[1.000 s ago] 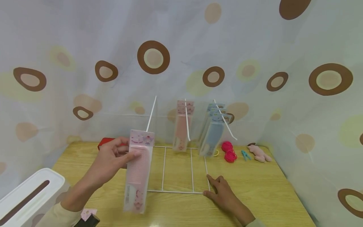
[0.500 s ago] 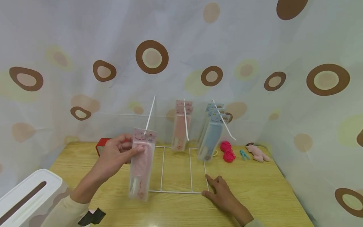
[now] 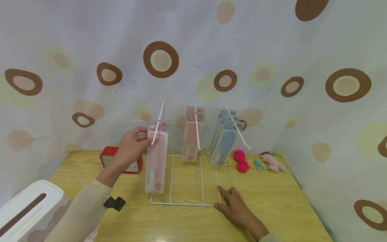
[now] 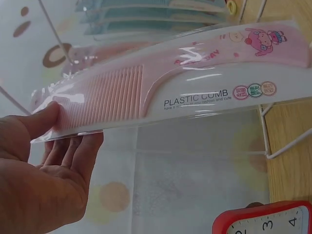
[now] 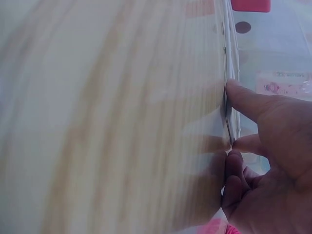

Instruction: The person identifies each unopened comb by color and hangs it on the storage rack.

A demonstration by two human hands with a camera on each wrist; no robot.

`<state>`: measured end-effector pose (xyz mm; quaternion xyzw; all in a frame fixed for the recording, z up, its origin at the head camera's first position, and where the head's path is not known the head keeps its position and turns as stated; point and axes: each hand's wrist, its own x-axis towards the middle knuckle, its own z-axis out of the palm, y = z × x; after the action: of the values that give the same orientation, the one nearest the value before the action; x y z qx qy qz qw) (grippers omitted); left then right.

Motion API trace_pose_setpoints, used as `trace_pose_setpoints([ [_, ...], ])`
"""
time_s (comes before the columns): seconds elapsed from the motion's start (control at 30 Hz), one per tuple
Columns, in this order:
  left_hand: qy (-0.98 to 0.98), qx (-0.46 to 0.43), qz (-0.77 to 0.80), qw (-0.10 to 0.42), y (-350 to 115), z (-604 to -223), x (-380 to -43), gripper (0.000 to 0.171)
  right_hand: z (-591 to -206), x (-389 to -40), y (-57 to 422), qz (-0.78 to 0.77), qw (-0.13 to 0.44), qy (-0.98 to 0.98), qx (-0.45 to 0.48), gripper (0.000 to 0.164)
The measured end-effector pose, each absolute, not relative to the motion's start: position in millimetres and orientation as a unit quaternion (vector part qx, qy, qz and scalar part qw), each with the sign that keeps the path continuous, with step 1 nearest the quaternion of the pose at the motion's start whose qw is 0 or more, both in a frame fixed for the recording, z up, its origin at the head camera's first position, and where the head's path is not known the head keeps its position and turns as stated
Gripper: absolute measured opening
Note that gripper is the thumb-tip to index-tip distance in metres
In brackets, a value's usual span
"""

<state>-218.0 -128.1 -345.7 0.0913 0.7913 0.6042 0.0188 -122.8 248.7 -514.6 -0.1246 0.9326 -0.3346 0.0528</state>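
I am gripping the packaged comb point(image 3: 156, 164) with my left hand point(image 3: 133, 144): the thumb is pressing on its front face, the fingers are lying behind, and the gap between them is closing down to the thickness of the packet. The comb, pink and marked "PLASTIC COMB" in the left wrist view, is hanging nearly upright at the left rod point(image 3: 157, 124) of the white wire rack point(image 3: 187, 204), the rod's tip showing in front of the packet's header. My right hand point(image 3: 237, 208) is touching the right front corner of the rack's base; thumb and forefinger are standing apart on the wires, and the other fingers are curling beneath. Pink combs point(image 3: 191, 137) are hanging from the middle rod, and blue combs point(image 3: 226, 143) from the right rod. A red clock point(image 3: 138, 166) is standing on the wooden table point(image 3: 257, 188) behind my left forearm, partly hidden by it. Right of the rack, pink yarn point(image 3: 241, 161), a blue clothespin point(image 3: 258, 164) and a pink soft toy point(image 3: 273, 163) are lying in a row. A white slotted box point(image 3: 51, 198) is sitting at the far left.
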Motion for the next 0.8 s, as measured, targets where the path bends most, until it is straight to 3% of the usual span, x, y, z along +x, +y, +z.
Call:
trace_pose_setpoints([
  [0.3, 0.766, 0.070, 0.639, -0.009, -110.6, -346.2, -282.1, 0.037, -521.5, -126.4, 251.9, -0.324, 0.059, 0.936, -0.126, 0.073],
  [0.8, 0.791, 0.081, 0.606, -0.029, -116.2, -353.2, -296.8, 0.054, -520.7, -125.4, 250.3, -0.330, 0.060, 0.934, -0.124, 0.074],
])
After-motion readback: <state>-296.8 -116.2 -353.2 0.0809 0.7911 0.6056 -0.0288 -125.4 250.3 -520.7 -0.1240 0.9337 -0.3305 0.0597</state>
